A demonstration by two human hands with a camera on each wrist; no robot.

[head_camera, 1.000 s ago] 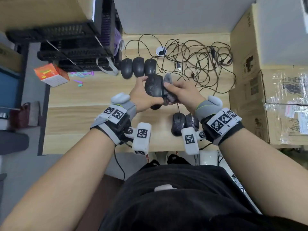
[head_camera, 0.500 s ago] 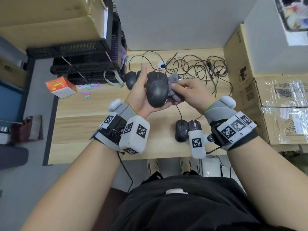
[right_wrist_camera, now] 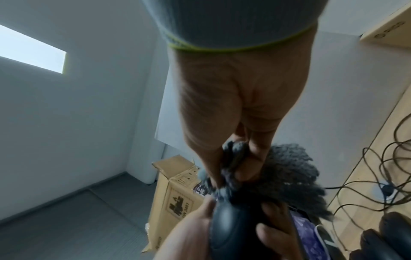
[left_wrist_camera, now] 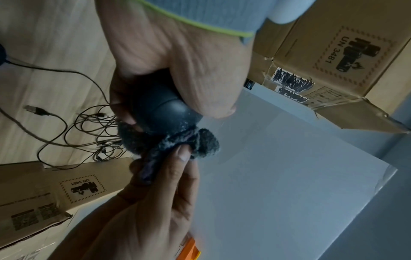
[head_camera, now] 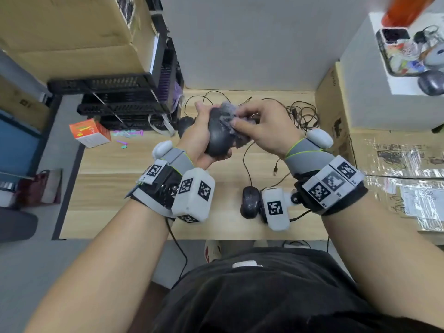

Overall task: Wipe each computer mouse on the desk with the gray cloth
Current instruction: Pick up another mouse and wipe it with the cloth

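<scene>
The person holds a black wired mouse (head_camera: 219, 133) up off the wooden desk (head_camera: 115, 188), cradled in the left hand (head_camera: 199, 138), whose fingers and thumb curl round its body. The right hand (head_camera: 266, 131) pinches a bunched gray cloth (head_camera: 228, 114) between thumb and fingertips and presses it against the mouse's front end, where the buttons would be. From the left wrist view the cloth is wrapped over the nose of the mouse and pale dust specks cling to the shell just behind it.

To do this pass well, I would keep the left grip firm but low on the sides, so the cloth can sweep the whole top, then turn the mouse to reach the flanks and the underside. Its cord (head_camera: 247, 159) trails down to the desk and could snag if the mouse is twisted far.

Another dark mouse (head_camera: 249, 203) lies near the front edge, beside the right wrist camera, and one more (head_camera: 185, 123) shows behind the left hand near a tangle of cables (head_camera: 300, 114); which are already wiped I cannot tell.
</scene>
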